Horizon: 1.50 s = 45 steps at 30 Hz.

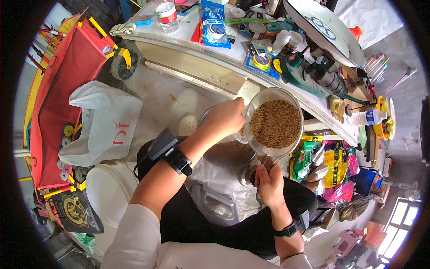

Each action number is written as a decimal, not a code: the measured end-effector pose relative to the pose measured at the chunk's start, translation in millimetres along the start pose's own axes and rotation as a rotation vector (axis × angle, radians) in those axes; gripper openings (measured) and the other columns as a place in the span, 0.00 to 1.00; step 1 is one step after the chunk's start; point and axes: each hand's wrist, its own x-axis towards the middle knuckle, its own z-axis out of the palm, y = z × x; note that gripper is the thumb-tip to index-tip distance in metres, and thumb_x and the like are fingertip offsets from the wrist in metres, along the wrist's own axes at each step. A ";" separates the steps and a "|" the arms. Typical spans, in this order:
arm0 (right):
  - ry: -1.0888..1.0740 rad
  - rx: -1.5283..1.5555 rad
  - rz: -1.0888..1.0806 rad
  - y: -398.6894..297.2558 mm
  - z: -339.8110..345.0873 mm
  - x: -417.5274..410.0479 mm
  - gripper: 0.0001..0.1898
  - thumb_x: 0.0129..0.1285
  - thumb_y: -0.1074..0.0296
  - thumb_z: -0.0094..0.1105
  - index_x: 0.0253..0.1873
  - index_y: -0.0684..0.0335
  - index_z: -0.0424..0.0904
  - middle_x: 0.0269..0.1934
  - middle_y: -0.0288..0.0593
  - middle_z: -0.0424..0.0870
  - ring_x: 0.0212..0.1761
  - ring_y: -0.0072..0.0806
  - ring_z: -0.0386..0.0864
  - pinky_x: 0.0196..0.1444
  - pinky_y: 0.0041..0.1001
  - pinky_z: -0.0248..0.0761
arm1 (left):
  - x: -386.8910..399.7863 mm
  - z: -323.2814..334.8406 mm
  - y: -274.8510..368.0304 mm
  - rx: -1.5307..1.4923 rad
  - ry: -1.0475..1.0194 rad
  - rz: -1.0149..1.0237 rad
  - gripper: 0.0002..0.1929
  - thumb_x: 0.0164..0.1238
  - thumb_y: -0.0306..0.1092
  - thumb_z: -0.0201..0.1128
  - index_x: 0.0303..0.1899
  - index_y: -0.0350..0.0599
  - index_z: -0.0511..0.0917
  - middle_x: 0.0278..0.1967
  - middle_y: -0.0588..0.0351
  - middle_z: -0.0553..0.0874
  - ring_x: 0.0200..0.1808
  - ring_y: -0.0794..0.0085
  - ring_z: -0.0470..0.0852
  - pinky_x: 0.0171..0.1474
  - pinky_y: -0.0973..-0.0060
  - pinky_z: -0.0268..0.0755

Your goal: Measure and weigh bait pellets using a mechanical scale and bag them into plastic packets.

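Observation:
My right hand (270, 183) grips the handle of a round sieve (247, 126), which holds a layer of brown granules (275, 124). At the sieve's left rim is my left hand (225, 116), curled into a fist with no object visible in it. Its finger undersides are hidden. Below the hands, a round metal vessel (215, 156) contains brown powder (233, 151). A dark knob with a metal rim (247, 176) sits just left of my right hand. Nearer my lap is a grey plastic handle (218, 205) above crumpled clear plastic (247, 205).
A white plastic bag (107, 124) and a lidded white bucket (109, 191) stand left, beside a red folding wagon (63, 111). Ahead is a cluttered white table (188, 43) with an enamel basin (339, 27). Colourful packets (322, 168) are piled right.

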 end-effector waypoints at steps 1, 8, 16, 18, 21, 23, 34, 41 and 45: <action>0.006 -0.040 -0.026 1.6 -0.6 0.2 0.05 0.70 0.72 0.43 0.43 0.68 0.66 0.23 0.33 0.69 0.18 0.16 0.64 0.20 0.17 0.59 | 0.8 0.5 0.9 0.001 -0.001 0.002 0.07 0.56 0.26 0.51 0.36 0.38 0.73 0.32 0.41 0.82 0.38 0.45 0.80 0.41 0.53 0.69; 0.042 -0.068 -0.043 6.0 -2.8 -3.0 0.05 0.70 0.73 0.44 0.43 0.68 0.66 0.23 0.33 0.69 0.19 0.15 0.64 0.20 0.17 0.59 | 3.4 4.6 3.0 0.037 -0.033 -0.008 0.07 0.56 0.26 0.51 0.37 0.38 0.73 0.33 0.40 0.82 0.38 0.44 0.80 0.41 0.53 0.70; 0.036 -0.168 -0.076 10.9 -8.3 -4.2 0.13 0.65 0.77 0.47 0.54 0.72 0.66 0.34 0.50 0.78 0.31 0.32 0.74 0.35 0.29 0.69 | 4.3 9.7 1.0 0.036 -0.013 0.023 0.08 0.55 0.25 0.51 0.37 0.38 0.73 0.33 0.40 0.82 0.38 0.44 0.80 0.41 0.53 0.70; 0.048 -0.191 -0.106 10.7 -7.6 -4.2 0.13 0.65 0.77 0.48 0.53 0.72 0.66 0.33 0.52 0.78 0.31 0.35 0.75 0.35 0.30 0.70 | 4.2 8.3 2.5 0.037 -0.030 0.014 0.08 0.55 0.25 0.51 0.37 0.38 0.73 0.34 0.39 0.82 0.38 0.44 0.80 0.41 0.53 0.70; 0.056 -0.230 -0.119 6.1 -7.3 -3.5 0.13 0.65 0.77 0.48 0.53 0.72 0.65 0.32 0.54 0.78 0.30 0.40 0.77 0.35 0.32 0.70 | 3.0 4.1 7.7 0.037 -0.057 -0.017 0.09 0.54 0.25 0.51 0.38 0.38 0.73 0.34 0.39 0.82 0.39 0.44 0.80 0.42 0.53 0.69; 0.051 -0.246 -0.101 3.6 -6.2 -3.6 0.13 0.64 0.77 0.48 0.53 0.71 0.65 0.32 0.55 0.78 0.30 0.42 0.77 0.35 0.33 0.70 | 2.6 4.0 7.3 0.036 -0.063 -0.025 0.09 0.54 0.25 0.51 0.38 0.38 0.73 0.34 0.39 0.82 0.39 0.44 0.80 0.42 0.53 0.69; 0.104 -0.372 -0.351 4.3 -3.8 1.8 0.13 0.64 0.77 0.48 0.52 0.71 0.64 0.34 0.62 0.78 0.35 0.59 0.77 0.36 0.40 0.71 | 4.3 9.2 4.0 0.064 -0.080 -0.011 0.10 0.53 0.25 0.52 0.38 0.37 0.73 0.34 0.40 0.82 0.40 0.46 0.80 0.43 0.54 0.69; 0.089 -0.399 -0.316 4.6 -6.2 1.4 0.14 0.63 0.77 0.49 0.53 0.72 0.63 0.35 0.63 0.78 0.37 0.59 0.78 0.38 0.40 0.71 | 4.4 9.8 5.5 0.066 -0.085 -0.007 0.10 0.53 0.25 0.51 0.38 0.37 0.73 0.34 0.40 0.82 0.40 0.46 0.80 0.43 0.55 0.70; 0.093 -0.378 -0.331 3.8 -5.7 1.8 0.15 0.63 0.77 0.49 0.53 0.72 0.64 0.36 0.63 0.78 0.38 0.58 0.78 0.39 0.40 0.71 | 3.5 8.8 6.8 0.081 -0.103 0.001 0.10 0.53 0.24 0.50 0.39 0.37 0.72 0.34 0.40 0.82 0.40 0.46 0.80 0.43 0.54 0.70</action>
